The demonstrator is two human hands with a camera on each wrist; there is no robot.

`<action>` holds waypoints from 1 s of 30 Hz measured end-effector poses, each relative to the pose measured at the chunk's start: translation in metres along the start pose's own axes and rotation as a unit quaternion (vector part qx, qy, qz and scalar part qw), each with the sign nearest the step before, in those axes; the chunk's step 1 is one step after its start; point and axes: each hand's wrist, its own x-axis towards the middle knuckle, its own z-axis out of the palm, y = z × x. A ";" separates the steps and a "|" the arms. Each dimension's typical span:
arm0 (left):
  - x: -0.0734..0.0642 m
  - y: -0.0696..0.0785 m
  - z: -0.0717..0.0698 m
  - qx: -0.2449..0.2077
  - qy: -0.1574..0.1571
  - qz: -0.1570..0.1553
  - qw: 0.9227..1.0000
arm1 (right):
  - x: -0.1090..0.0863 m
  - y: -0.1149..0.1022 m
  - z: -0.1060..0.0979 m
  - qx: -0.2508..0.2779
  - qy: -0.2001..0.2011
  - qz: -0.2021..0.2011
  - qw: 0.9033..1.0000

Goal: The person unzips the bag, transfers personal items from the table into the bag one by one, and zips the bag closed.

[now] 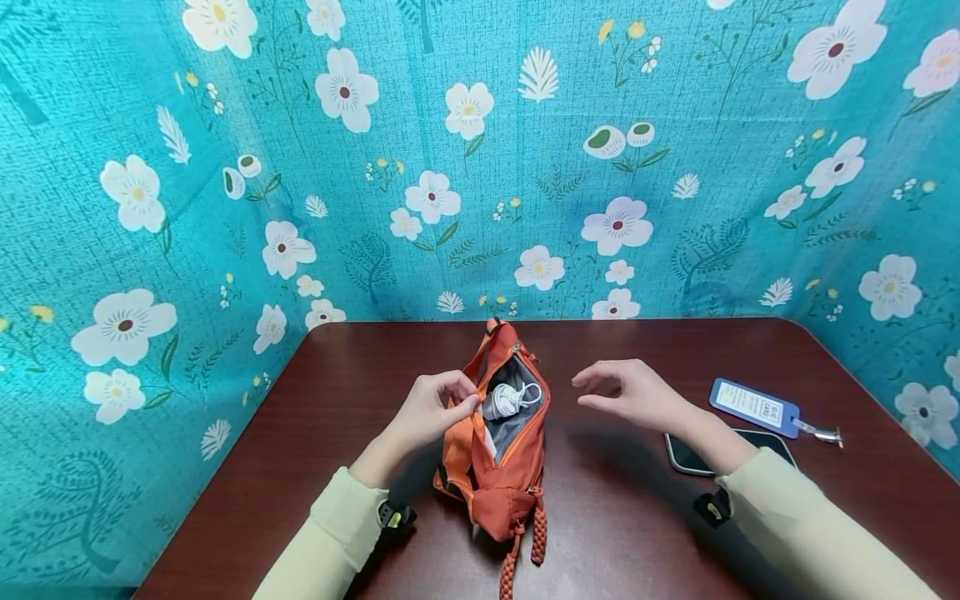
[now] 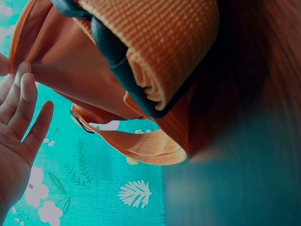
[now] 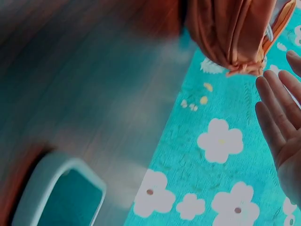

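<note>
An orange zippered bag (image 1: 513,467) stands on the table with its mouth open and its grey lining showing. Inside lies a coiled white cable (image 1: 507,401). My left hand (image 1: 435,406) pinches the left edge of the opening between thumb and fingers; the left wrist view shows the fingertips at the bag's zipper edge (image 2: 28,52), below a rolled orange strap (image 2: 155,37). My right hand (image 1: 633,397) hovers to the right of the bag, apart from it, holding nothing, its fingers (image 3: 273,108) loosely extended.
Under my right forearm a phone (image 1: 682,457) lies on the table (image 1: 600,533). Beyond it is a blue card holder (image 1: 753,408) with a metal clip (image 1: 821,433). Braided orange zipper pulls (image 1: 538,533) hang at the bag's near end. A flowered turquoise cloth (image 1: 480,208) borders the table.
</note>
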 end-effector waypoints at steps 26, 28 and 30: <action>-0.002 -0.004 0.000 0.003 0.003 0.003 1.000 | -0.087 0.071 -0.075 -0.075 0.022 0.144 0.986; -0.001 -0.005 0.000 0.004 0.004 0.003 1.000 | -0.093 0.078 -0.078 -0.077 0.020 0.163 0.983; -0.001 -0.005 0.001 0.004 0.004 0.003 1.000 | -0.098 0.084 -0.081 -0.085 0.020 0.179 0.980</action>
